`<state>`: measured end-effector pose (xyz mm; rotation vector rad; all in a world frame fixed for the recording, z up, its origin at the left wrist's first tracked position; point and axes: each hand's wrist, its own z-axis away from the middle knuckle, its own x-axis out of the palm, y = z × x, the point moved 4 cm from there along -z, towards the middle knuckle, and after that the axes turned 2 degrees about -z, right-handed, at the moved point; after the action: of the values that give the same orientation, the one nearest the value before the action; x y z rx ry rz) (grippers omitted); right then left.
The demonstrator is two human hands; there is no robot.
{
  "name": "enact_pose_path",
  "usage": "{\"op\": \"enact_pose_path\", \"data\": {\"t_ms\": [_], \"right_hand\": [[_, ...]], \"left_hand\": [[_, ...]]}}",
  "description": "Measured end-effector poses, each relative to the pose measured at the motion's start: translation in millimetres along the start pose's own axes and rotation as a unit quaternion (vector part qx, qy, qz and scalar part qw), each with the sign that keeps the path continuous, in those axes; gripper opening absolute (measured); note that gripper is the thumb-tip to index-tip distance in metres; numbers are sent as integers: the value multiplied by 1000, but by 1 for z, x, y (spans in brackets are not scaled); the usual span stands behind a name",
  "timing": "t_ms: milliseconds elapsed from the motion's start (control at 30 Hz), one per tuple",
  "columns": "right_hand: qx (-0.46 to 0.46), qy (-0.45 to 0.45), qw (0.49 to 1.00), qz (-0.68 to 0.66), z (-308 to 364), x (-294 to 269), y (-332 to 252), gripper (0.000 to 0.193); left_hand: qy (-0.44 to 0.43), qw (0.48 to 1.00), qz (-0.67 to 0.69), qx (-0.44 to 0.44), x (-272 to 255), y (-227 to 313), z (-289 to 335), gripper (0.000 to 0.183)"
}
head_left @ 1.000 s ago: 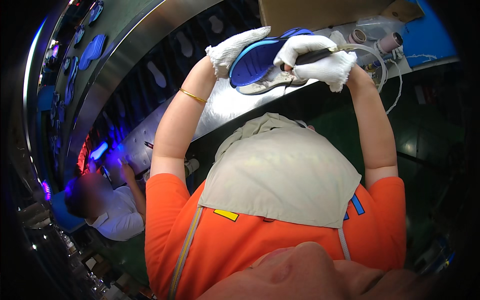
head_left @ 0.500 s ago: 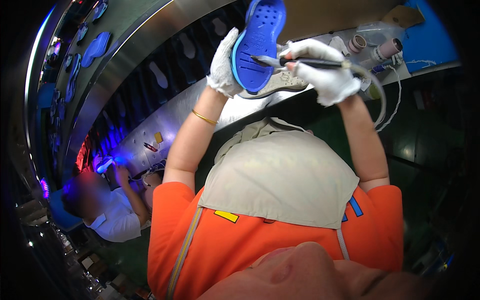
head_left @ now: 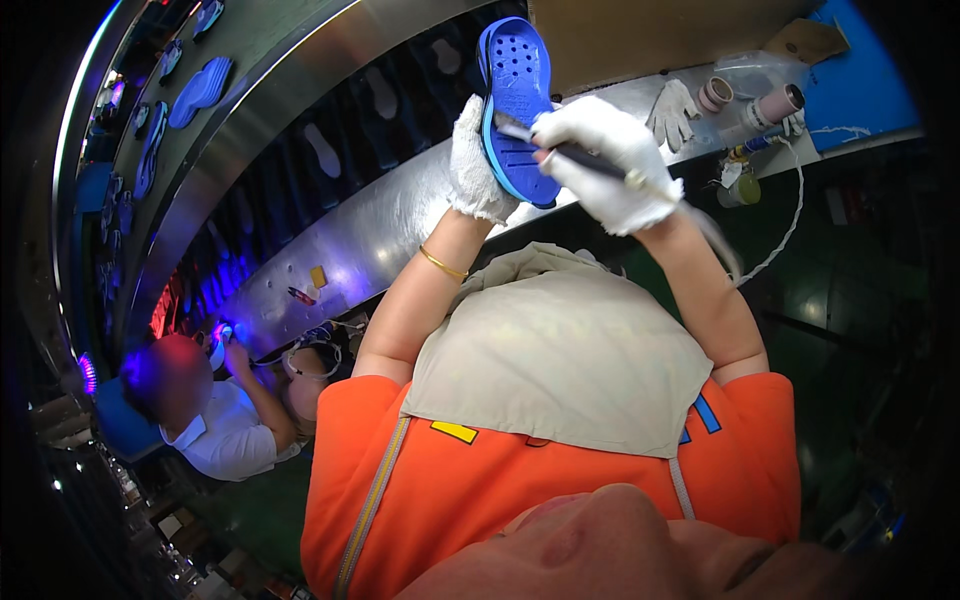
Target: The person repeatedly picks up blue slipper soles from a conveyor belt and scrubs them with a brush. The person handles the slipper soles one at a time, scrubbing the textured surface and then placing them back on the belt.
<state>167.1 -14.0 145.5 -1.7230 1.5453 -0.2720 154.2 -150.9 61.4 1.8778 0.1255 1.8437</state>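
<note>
My gloved left hand (head_left: 474,165) grips the left edge of a blue shoe sole (head_left: 525,172), held up and tilted over the bench. Small round holes show in its upper part, grooves lower down, and a lighter blue rim runs along its side. In my gloved right hand (head_left: 612,165) is a brush (head_left: 514,127) with a dark handle. Its bristles reach the sole's inner face near the left rim; I cannot tell how firmly they touch. A pale hose (head_left: 718,250), blurred, trails from the handle's back end past my right wrist.
A metal bench (head_left: 385,200) runs along the front. Beyond it, several blue soles (head_left: 200,92) lie on a conveyor. At the right are a loose white glove (head_left: 674,112), a pink-capped container (head_left: 778,102) and cardboard (head_left: 640,45). Another person (head_left: 225,425) works at the left under blue light.
The sole has come lower and nearer, and the brush has moved up and left across it. A grey sole seen below it earlier no longer shows.
</note>
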Motion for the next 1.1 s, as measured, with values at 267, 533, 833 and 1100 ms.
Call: {"op": "enact_pose_path", "data": {"t_ms": [267,533,833,1100], "right_hand": [[222,-17,937,-271,9,-10,16,14],[23,48,998,-24,-10,2,1,13],[123,25,982,-142,16,3,26,17],[-61,-22,997,51,-26,-33,13,21]], "left_hand": [[19,1000,-9,-11,-4,0,6,60],[68,997,-20,20,-1,-5,9,52],[23,999,-46,-6,8,6,12,59],[87,986,-144,-10,5,16,13,51]]}}
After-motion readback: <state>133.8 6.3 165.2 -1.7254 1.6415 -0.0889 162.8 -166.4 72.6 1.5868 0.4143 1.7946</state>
